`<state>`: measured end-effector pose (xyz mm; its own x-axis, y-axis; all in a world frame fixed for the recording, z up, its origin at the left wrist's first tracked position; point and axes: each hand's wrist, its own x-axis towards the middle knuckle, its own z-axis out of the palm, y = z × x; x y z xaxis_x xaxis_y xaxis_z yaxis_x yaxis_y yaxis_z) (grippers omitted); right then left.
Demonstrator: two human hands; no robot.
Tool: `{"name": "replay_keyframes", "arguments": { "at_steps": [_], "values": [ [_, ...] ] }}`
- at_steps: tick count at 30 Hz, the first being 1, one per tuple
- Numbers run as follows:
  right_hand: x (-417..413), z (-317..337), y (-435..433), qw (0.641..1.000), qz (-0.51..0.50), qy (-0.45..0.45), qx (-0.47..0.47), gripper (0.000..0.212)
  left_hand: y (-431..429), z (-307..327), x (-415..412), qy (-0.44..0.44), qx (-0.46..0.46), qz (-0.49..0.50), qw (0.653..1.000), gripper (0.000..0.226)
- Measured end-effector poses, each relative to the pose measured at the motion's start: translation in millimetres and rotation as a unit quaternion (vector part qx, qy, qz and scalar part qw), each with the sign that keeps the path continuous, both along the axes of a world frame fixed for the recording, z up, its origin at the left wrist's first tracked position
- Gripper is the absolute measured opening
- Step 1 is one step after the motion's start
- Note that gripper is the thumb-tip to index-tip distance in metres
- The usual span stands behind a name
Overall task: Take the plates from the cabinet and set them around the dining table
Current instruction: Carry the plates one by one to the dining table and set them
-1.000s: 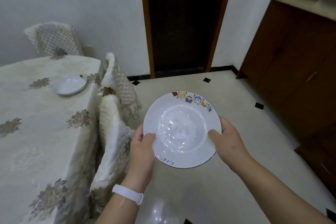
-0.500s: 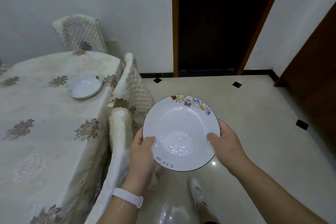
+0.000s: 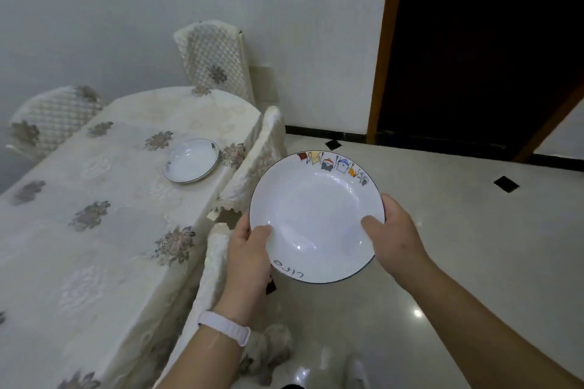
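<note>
Left hand and right hand around plate rim.

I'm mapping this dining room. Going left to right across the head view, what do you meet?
Far-left chair → plate on the table → left hand → held plate → right hand → dark doorway.

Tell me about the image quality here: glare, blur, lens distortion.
Head view: soft indoor light; bright glare spots on the glossy floor and faint sheen in the held plate; the wide-angle lens bows the door frame; the far chair and picture edges look soft, while both hands, left and right, stay fairly sharp.
</note>
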<state>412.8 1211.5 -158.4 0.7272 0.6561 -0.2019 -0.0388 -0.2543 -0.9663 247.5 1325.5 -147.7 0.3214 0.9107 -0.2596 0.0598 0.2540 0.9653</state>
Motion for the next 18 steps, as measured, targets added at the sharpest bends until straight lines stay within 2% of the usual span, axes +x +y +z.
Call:
{"name": "replay_keyframes", "arguments": {
  "at_steps": [5, 14, 18],
  "values": [
    [-0.9, -5.2, 51.0, 0.996, 0.087, 0.008, 0.000, 0.041, 27.2, -4.4, -16.4, -0.012, -0.011, 0.074, 0.997, 0.045],
    [-35.9, -24.5, 152.1, 0.977, 0.210, -0.004, -0.036, 0.039, 79.0, -22.5, -67.8, -0.023, -0.026, 0.206, 0.978, 0.043],
    [-56.6, -24.7, 206.5, 0.961, 0.271, -0.020, -0.048, 0.048, 117.9, -34.2, -92.3, -0.051, -0.053, 0.244, 0.967, 0.042]
  ]
}}
